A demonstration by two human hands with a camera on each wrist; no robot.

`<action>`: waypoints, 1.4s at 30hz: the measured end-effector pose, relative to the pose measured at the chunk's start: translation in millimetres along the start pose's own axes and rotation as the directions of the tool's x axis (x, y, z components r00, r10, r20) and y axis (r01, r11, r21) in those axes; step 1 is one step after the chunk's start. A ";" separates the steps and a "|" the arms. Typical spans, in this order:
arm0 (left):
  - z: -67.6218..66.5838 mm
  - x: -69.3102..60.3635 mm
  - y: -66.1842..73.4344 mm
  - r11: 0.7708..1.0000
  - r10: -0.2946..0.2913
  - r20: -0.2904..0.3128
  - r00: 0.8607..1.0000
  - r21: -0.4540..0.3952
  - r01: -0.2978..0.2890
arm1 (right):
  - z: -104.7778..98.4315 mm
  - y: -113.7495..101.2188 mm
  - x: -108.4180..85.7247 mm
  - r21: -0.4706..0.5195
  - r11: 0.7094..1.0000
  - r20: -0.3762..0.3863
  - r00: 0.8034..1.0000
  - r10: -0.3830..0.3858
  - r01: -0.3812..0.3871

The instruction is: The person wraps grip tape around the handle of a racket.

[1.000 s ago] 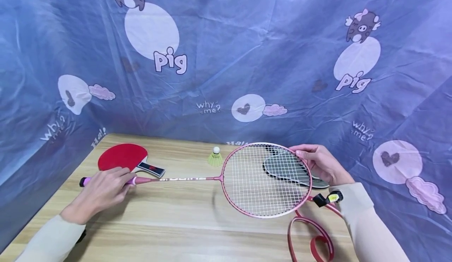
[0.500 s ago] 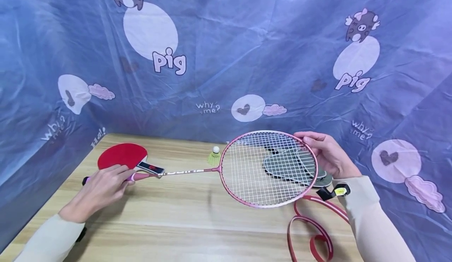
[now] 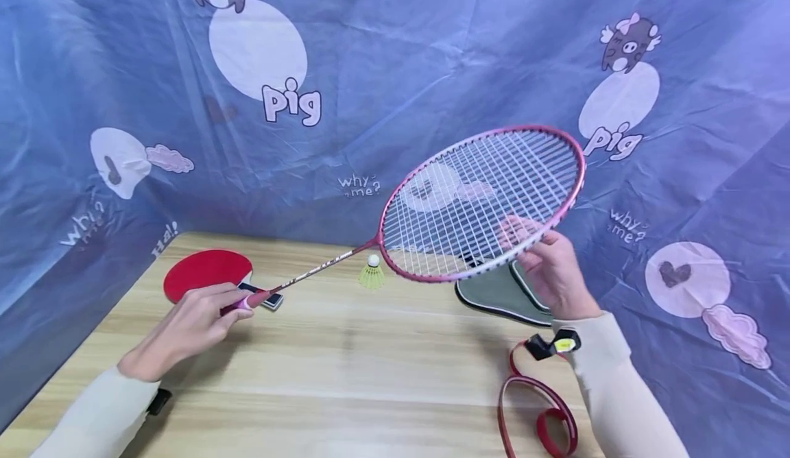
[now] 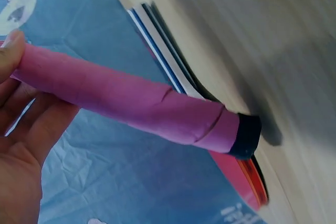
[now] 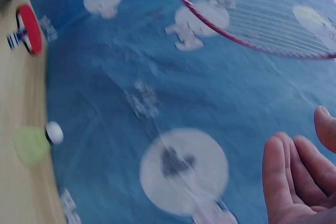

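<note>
My left hand pinches the pink-wrapped handle of a badminton racket. The racket is raised off the table, tilted with its head up to the right. In the left wrist view, the handle runs from thumb and fingers to its black end cap. My right hand is at the lower right of the racket head, its fingers partly behind the strings. The right wrist view shows that hand with nothing between thumb and fingers, apart from the racket frame.
A red table tennis paddle lies by my left hand. A yellow-green shuttlecock stands at the table's back edge. Behind my right hand lies a grey-green case, with a coiled red strap nearer. A blue printed cloth hangs behind.
The racket head has swung up from near the table, tilting. My right hand, earlier holding its rim, has come off it. My left hand keeps hold of the handle, shifted slightly right.
</note>
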State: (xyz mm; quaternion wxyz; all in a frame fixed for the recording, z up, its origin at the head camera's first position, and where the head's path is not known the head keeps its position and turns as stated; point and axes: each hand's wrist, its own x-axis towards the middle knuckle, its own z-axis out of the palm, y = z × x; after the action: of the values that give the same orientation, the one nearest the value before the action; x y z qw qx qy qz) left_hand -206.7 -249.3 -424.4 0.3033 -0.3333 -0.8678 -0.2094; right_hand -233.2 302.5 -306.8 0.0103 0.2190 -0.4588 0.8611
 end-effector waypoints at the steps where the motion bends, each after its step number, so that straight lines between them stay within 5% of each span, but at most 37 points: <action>1: 1.2 1.7 1.7 1.000 -0.008 -0.001 1.000 -0.018 0.008 | 5.5 5.9 -1.1 -0.009 1.000 -0.018 1.000 -0.001 0.000; 13: 19.1 27.9 28.1 0.974 -0.056 -0.030 0.998 -0.223 0.048 | 68.6 83.6 -15.7 -0.242 0.967 -0.161 0.986 0.047 -0.086; 19: 27.3 44.4 42.7 0.949 -0.116 -0.022 0.993 -0.297 0.104 | 103.4 127.4 -17.1 -0.249 0.954 -0.220 0.969 0.113 -0.168; 27: 34.2 67.9 64.1 0.831 -0.254 0.057 0.966 -0.498 0.248 | 140.0 181.9 -22.0 -0.352 0.893 -0.125 0.959 0.254 -0.283; 33: 34.6 83.2 81.0 0.722 -0.315 0.157 0.936 -0.600 0.344 | 150.3 200.0 -34.8 -0.428 0.849 -0.025 0.943 0.332 -0.310; 37: 37.7 89.8 87.3 0.672 -0.307 0.183 0.934 -0.653 0.349 | 150.0 204.7 -41.7 -0.422 0.838 -0.039 0.931 0.363 -0.345; 42: 43.6 97.8 94.6 0.600 -0.254 0.189 0.949 -0.738 0.308 | 143.4 204.7 -49.0 -0.449 0.808 -0.087 0.919 0.384 -0.381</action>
State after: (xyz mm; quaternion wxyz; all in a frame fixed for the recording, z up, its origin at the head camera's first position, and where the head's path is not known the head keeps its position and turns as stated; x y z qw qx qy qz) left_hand -214.9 -115.2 -375.7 0.0707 -0.2952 -0.7502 -0.5874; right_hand -181.0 79.0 -417.2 -0.1137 0.1168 -0.6830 0.7120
